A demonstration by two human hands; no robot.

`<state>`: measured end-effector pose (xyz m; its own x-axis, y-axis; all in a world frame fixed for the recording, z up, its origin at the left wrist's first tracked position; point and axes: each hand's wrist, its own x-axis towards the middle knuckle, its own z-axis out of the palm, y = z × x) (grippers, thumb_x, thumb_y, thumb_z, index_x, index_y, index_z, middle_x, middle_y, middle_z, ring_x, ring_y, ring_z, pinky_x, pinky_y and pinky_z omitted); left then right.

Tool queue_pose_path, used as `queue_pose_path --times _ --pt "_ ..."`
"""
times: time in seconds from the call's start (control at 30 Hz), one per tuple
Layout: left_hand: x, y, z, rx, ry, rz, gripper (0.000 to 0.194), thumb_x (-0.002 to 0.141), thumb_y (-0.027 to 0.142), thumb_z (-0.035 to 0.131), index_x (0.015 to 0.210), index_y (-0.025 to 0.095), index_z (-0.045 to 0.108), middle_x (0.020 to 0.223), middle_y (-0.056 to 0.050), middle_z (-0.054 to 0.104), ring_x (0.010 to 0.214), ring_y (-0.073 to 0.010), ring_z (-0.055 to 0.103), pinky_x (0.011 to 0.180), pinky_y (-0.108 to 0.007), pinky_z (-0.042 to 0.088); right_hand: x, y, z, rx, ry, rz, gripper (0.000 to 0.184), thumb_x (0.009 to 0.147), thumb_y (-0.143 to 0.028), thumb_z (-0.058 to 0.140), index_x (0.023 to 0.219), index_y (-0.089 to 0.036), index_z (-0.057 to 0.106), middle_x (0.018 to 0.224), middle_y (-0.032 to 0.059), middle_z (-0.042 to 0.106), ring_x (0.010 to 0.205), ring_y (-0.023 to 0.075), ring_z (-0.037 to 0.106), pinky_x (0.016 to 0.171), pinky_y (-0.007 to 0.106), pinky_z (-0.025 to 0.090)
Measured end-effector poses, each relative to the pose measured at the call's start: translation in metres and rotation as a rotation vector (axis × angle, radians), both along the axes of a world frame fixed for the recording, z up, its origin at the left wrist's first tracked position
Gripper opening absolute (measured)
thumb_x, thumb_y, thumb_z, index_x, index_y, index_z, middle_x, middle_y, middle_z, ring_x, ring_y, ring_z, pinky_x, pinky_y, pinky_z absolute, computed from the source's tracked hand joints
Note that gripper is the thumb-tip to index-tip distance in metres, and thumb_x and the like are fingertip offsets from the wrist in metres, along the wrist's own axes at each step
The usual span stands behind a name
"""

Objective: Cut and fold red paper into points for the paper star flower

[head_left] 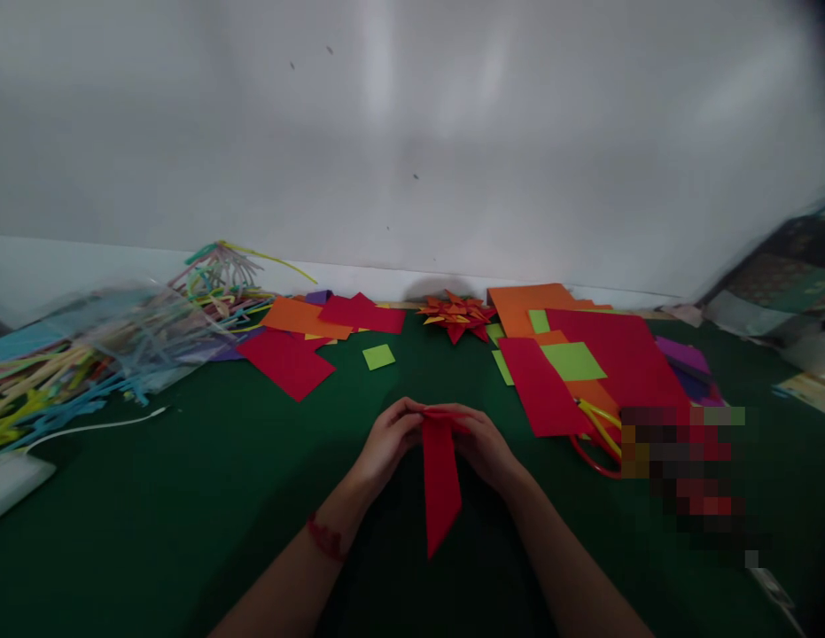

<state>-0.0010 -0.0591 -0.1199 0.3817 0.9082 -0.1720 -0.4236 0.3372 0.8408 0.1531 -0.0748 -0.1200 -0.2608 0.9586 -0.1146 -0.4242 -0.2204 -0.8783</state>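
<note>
Near the middle of the head view, a folded red paper [441,483] is pinched at its upper edge between both hands. Its long flap hangs down toward me and ends in a slanted point. My left hand [389,440] closes on the paper's left corner, thumb and fingers together; a red band circles that wrist. On the other side, my right hand [490,445] grips the right corner, its fingertips partly hidden behind the paper. Beyond the hands stands a pointed red and orange paper flower [455,315]. A small lime-green paper square [378,357] lies ahead of my left hand.
Red paper [287,361] and orange sheets overlap at back left, beside a plastic bag [152,328] and many coloured strips. At right lie a large red sheet [618,354], lime pieces and yellow-red handles [602,430]. A pale wall rises behind the green table [186,514].
</note>
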Motion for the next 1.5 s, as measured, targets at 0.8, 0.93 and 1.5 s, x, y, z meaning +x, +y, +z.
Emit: queue_pose_path --times 0.8,0.93,1.5 --pt "0.002 0.004 -0.005 0.165 0.302 -0.034 0.044 0.069 0.027 0.065 0.111 0.019 0.053 0.072 0.0 0.058 0.067 -0.0134 0.056 0.059 -0.022 0.041 0.008 0.003 0.003 0.328 -0.457 -0.17 0.028 0.079 -0.02 0.044 0.095 -0.027 0.066 0.093 0.0015 0.061 0.086 0.0164 0.054 0.077 0.029 0.04" --pt "0.001 0.004 -0.007 0.178 0.354 -0.036 0.041 0.07 0.026 0.064 0.109 0.018 0.054 0.072 0.0 0.057 0.065 -0.0131 0.055 0.06 -0.023 0.041 0.008 0.003 0.003 0.224 -0.354 -0.155 0.033 0.08 -0.024 0.046 0.112 -0.028 0.056 0.091 0.0019 0.061 0.075 0.0152 0.056 0.068 0.029 0.045" --pt "0.001 0.0 0.001 0.266 0.537 -0.175 0.034 0.071 0.03 0.06 0.102 0.017 0.06 0.092 -0.007 0.066 0.081 -0.0193 0.06 0.066 -0.026 0.044 0.019 0.009 0.003 0.139 -0.57 -0.3 0.026 0.072 -0.043 0.058 0.079 -0.018 0.056 0.055 -0.0033 0.053 0.039 0.0072 0.042 0.034 0.02 0.03"
